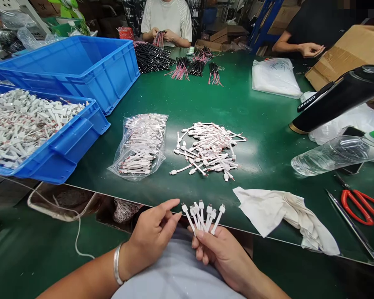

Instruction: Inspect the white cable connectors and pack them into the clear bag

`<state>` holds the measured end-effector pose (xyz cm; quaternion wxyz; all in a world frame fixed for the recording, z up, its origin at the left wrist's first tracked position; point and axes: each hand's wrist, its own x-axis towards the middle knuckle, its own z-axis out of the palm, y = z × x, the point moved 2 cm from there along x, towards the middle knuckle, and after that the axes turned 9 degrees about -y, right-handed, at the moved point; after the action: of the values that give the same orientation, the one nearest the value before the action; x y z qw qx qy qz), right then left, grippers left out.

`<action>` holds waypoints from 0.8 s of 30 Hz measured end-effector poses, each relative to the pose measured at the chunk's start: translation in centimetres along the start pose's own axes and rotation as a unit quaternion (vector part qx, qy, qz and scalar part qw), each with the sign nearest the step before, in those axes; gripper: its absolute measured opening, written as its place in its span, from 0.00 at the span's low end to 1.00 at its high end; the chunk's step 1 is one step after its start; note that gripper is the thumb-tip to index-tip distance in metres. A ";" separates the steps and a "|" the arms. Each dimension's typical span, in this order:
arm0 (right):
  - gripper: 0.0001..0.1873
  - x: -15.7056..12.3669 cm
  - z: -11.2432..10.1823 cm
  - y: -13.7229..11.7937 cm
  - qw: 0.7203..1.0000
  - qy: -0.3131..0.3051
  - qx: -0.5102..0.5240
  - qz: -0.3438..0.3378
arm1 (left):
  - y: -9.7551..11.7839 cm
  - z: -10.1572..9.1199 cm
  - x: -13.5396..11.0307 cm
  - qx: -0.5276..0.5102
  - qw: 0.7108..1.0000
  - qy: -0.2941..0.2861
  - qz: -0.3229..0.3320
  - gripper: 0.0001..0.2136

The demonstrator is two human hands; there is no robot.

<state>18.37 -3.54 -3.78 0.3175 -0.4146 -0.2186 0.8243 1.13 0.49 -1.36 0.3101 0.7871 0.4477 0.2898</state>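
Several short white cables with micro-USB-style plugs (201, 214) fan out upward from my right hand (220, 253), pinched between its thumb and fingers. Just left of them is my left hand (152, 234), its index finger and thumb apart and nothing visible between them; its other fingers are partly hidden. The left fingertips come close to the leftmost plug; I cannot tell if they touch it. Beyond my hands, a loose pile of the same cables (210, 145) lies on the green table (237, 106). A clear plastic bag (140, 145) full of such cables lies left of the pile.
At left stand a blue bin of white pieces (54, 160) and another blue bin (118, 70). A cloth (283, 211), tweezers (352, 222), red-handled scissors (358, 203), a bottle (333, 155) and a black flask (339, 99) lie at right. Two people work across the table.
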 end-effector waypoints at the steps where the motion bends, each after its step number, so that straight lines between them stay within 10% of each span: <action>1: 0.18 0.0 0.0 0.0 1.000 0.000 -0.007 -0.005 | 0.0 0.0 0.0 -0.031 0.998 -0.027 -0.048 0.10; 13: 0.22 -0.1 0.1 0.1 0.996 0.019 -0.089 -0.002 | 0.7 0.4 1.7 -0.169 0.944 -0.153 -0.237 0.11; 24: 0.24 -0.4 -0.2 -0.2 0.987 0.006 -0.159 -0.011 | 1.2 -0.1 2.0 -0.234 0.914 -0.185 -0.274 0.06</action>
<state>18.74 -3.70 -3.54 0.2579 -0.4621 -0.3493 0.7733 2.60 1.77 -0.05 0.6300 0.5781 0.4997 0.1388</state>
